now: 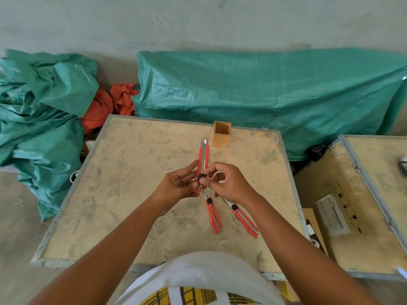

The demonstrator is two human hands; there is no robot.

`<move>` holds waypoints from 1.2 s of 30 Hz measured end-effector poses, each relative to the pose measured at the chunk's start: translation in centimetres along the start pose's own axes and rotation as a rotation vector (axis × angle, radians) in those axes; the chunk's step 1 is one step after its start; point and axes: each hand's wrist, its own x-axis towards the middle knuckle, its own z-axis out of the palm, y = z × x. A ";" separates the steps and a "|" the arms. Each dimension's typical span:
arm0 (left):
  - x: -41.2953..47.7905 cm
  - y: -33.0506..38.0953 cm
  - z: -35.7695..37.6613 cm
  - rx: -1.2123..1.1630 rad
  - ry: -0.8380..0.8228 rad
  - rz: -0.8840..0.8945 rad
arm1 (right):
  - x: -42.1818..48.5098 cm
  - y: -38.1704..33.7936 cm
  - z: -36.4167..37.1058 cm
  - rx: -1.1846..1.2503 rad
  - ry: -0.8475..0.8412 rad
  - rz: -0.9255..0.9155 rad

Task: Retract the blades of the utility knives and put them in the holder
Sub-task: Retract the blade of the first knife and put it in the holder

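Nearest the camera, at the bottom centre of the frame, is the person's white shirt (198, 274) with a yellow and black pattern, and two bare forearms reach up from it toward the middle of the picture. Both hands meet over a dusty wooden board (123, 194) with a metal edge. The left hand (176, 187) is closed around the lower end of a red utility knife (203, 160), fingers along its left side. The right hand (229, 183) pinches the black knob (200, 178) on that knife between thumb and forefinger, with the other fingers curled. The held knife points toward the top of the frame, and a short length of silver blade (204, 142) sticks out past its red body.

Two more red knives lie flat on the board just below the hands. The left knife (213, 214) points up toward the hands, and the right knife (244, 220) angles to the lower right; their tips are partly hidden under the right hand. The wooden holder (221, 134), a small open square box, stands upright near the board's far edge, just right of the held knife's tip and apart from it. Nothing can be seen inside it.

Green tarps (264, 91) fill the upper part of the frame behind the board.
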 end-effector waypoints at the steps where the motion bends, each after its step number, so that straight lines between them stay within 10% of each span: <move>1: 0.0 0.0 0.1 -0.002 0.003 0.002 | -0.1 0.0 0.1 0.004 0.003 -0.001; 36: 13.0 4.9 1.9 0.180 -0.088 0.016 | 10.0 2.6 -8.5 0.298 0.244 0.013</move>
